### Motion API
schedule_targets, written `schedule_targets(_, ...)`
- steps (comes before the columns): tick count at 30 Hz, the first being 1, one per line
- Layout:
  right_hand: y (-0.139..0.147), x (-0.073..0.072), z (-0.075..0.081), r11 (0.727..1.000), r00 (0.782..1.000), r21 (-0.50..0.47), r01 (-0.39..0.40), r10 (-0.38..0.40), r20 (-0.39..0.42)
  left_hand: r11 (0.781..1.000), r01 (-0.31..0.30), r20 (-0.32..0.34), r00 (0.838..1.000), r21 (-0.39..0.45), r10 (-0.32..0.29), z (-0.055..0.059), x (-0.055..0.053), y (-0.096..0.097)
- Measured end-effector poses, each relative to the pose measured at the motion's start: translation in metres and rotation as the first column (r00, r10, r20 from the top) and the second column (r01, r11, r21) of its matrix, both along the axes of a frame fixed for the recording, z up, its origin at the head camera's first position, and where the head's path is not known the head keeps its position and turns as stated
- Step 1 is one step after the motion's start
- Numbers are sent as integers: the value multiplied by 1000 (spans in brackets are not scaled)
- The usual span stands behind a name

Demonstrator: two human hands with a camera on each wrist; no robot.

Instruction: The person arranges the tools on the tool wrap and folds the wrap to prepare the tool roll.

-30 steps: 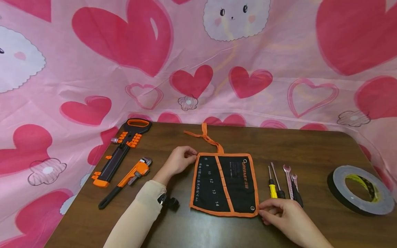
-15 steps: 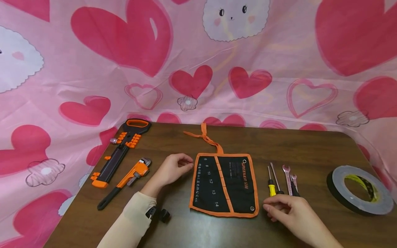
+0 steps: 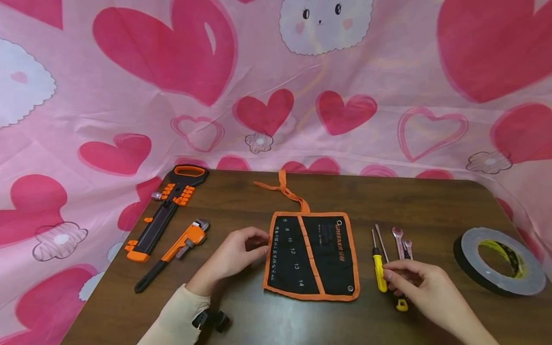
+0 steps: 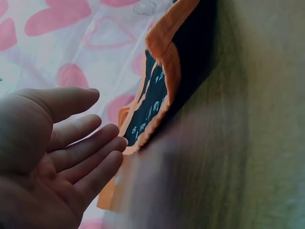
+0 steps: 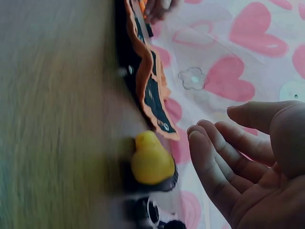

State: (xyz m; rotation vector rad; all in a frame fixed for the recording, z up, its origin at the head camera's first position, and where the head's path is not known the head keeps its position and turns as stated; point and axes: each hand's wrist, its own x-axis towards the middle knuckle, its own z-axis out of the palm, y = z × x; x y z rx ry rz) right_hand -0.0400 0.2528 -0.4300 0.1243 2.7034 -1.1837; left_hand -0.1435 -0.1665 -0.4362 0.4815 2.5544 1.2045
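Observation:
A black tool pouch [image 3: 311, 256] with orange trim and orange tie straps lies spread flat on the table. My left hand [image 3: 236, 251] is beside its left edge, fingers loosely extended; in the left wrist view the fingertips overlap the pouch's corner, and contact is unclear. Over the tools to the pouch's right hovers my right hand [image 3: 424, 290], thumb and fingers apart in the right wrist view with nothing between them. Just left of its fingertips lies a screwdriver with a yellow handle [image 3: 380, 274]. A second screwdriver [image 3: 382, 242] and two open-end wrenches [image 3: 400, 239] are partly hidden by this hand.
At the left lie an orange pipe wrench [image 3: 183, 249] and a black-and-orange tool holder [image 3: 166, 215]. A large roll of tape [image 3: 467, 268] is at the right. Pink heart-printed cloth [image 3: 258, 67] hangs behind the table [image 3: 388, 196].
My left hand has drawn back slightly left and down from the pouch's upper left. My right hand has left the pouch's lower right corner and moved right, over the screwdrivers and wrenches.

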Motion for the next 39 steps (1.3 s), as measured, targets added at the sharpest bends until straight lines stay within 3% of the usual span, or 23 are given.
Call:
schedule_targets(7,11,2,-7,1000,993,-22,-10,8,-120,1000,12,-14,1000,-24,-13,2,18,0)
schedule_targets(18,24,5,-12,998,992,63,21,-13,-123,997,74,18,997,-32,-73,-3,30,-6)
schedule_targets(28,30,8,-14,989,999,142,36,-31,-35,990,141,-6,990,-20,-141,-8,35,-3)
schedule_targets(34,28,6,-15,994,992,98,42,-53,114,988,152,9,988,-32,-152,-12,34,-2)
schedule_targets(39,23,5,-17,994,989,105,40,-55,139,985,167,22,986,-45,-166,-13,33,-2)
